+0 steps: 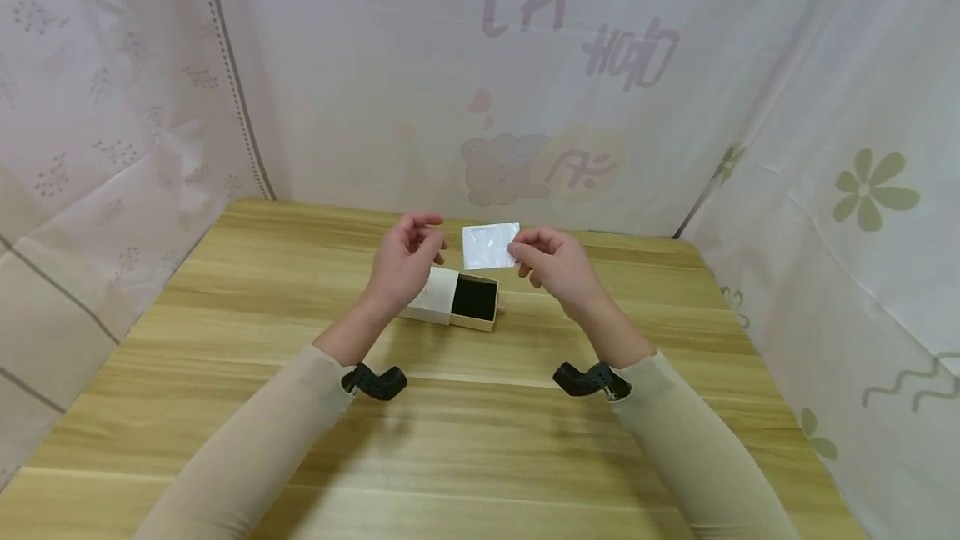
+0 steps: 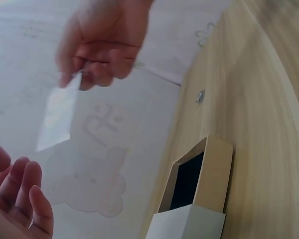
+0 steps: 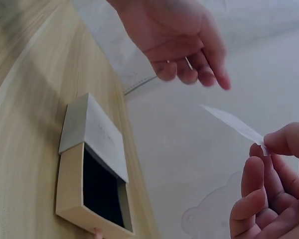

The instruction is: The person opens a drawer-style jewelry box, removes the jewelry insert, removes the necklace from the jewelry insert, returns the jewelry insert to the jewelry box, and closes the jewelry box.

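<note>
Between thumb and fingers, my right hand [image 1: 558, 269] pinches a small flat white packet [image 1: 489, 246] by its edge, raised above the table. The packet looks thin and shiny, and is nearly edge-on in the right wrist view. My left hand [image 1: 405, 261] hovers just left of the packet, apart from it, fingers loosely bent around nothing. Below the hands lies a drawer-style box: a white sleeve [image 3: 97, 132] with a cream drawer [image 3: 72, 181] pulled partly out. Black lining [image 1: 474, 298] shows inside the drawer, and a small tab [image 3: 98, 233] sticks out of its end.
A tiny silvery object [image 2: 201, 96] lies on the wooden table [image 1: 480, 457] beyond the box's drawer end; its kind is unclear. Pale printed curtains [image 1: 360, 90] hang behind the table and at both sides.
</note>
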`<control>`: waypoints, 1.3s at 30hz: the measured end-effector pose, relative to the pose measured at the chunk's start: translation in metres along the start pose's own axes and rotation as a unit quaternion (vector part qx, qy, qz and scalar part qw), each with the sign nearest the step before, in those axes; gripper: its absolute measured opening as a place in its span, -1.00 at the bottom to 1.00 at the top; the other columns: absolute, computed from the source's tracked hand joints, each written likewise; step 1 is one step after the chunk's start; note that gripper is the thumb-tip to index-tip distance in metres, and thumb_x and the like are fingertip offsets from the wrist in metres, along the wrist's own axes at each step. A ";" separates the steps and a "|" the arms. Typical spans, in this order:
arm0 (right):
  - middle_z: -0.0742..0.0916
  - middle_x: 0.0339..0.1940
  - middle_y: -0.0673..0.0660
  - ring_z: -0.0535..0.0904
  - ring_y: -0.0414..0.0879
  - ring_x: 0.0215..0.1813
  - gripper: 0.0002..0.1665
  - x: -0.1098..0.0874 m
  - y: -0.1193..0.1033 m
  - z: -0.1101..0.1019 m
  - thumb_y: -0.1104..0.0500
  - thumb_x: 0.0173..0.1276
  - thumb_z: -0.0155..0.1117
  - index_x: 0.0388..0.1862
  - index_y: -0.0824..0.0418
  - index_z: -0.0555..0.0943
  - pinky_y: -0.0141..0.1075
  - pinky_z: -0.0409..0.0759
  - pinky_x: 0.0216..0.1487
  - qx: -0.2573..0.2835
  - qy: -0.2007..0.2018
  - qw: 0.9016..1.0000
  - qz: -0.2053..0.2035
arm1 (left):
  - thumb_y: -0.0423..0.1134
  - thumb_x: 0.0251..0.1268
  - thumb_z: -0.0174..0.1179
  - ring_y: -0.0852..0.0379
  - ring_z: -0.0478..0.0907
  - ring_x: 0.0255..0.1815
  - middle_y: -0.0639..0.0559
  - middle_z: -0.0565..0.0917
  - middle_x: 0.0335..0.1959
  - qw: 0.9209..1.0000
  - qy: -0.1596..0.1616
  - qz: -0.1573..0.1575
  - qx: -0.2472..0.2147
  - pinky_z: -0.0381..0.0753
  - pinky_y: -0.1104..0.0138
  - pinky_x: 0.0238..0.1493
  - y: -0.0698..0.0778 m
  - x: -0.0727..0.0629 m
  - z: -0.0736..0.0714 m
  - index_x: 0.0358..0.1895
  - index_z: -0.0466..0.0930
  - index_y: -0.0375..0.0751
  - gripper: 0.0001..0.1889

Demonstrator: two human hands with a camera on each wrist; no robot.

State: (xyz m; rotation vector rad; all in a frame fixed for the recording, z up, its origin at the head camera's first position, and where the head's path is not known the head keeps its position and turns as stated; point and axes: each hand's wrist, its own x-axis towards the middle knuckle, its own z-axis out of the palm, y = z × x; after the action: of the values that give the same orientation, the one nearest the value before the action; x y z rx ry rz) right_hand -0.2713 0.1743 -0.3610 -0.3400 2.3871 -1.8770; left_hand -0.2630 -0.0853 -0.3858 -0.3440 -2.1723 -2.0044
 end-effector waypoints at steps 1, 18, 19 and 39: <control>0.71 -0.32 -0.03 0.62 -0.14 -0.32 -0.82 0.001 0.002 -0.001 0.13 0.62 0.37 -0.01 0.24 0.68 -0.37 0.53 -0.35 0.007 0.001 1.000 0.008 | -0.28 0.65 0.12 -0.11 0.71 -0.20 -0.18 0.70 -0.12 1.000 0.003 -0.002 0.000 0.72 0.25 -0.07 -0.001 0.000 -0.001 0.26 0.63 -0.20 -0.72; 0.69 -0.26 -0.04 0.64 -0.20 -0.33 -0.71 0.014 0.046 0.004 0.09 0.63 0.36 0.09 0.31 0.69 -0.41 0.56 -0.35 -0.010 0.026 0.994 0.103 | -0.34 0.62 0.11 0.09 0.69 -0.29 -0.13 0.74 -0.13 0.999 0.007 -0.031 -0.006 0.65 0.31 -0.19 -0.007 0.004 -0.008 0.21 0.67 -0.22 -0.74; 0.70 -0.26 -0.05 0.64 -0.20 -0.33 -0.71 0.015 0.049 0.005 0.09 0.63 0.35 0.09 0.31 0.69 -0.41 0.55 -0.35 -0.013 0.024 0.994 0.108 | -0.34 0.62 0.11 0.08 0.69 -0.29 -0.13 0.74 -0.14 0.999 0.007 -0.031 -0.006 0.62 0.34 -0.22 -0.006 0.003 -0.008 0.21 0.67 -0.22 -0.74; 0.74 -0.25 -0.02 0.67 -0.09 -0.28 -0.71 0.012 0.069 0.032 0.10 0.60 0.39 0.09 0.30 0.74 -0.26 0.58 -0.22 -0.039 0.037 0.986 0.156 | -0.33 0.62 0.13 -0.06 0.71 -0.19 -0.19 0.74 -0.10 0.999 -0.012 -0.033 0.037 0.64 0.36 -0.14 -0.018 0.007 -0.017 0.24 0.66 -0.24 -0.72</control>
State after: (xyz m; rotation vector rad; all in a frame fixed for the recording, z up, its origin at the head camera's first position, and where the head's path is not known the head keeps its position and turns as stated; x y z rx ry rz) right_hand -0.2853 0.1568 -0.4342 0.0974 2.3963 -1.6876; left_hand -0.2752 -0.1032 -0.4002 -0.2917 -2.2937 -1.9559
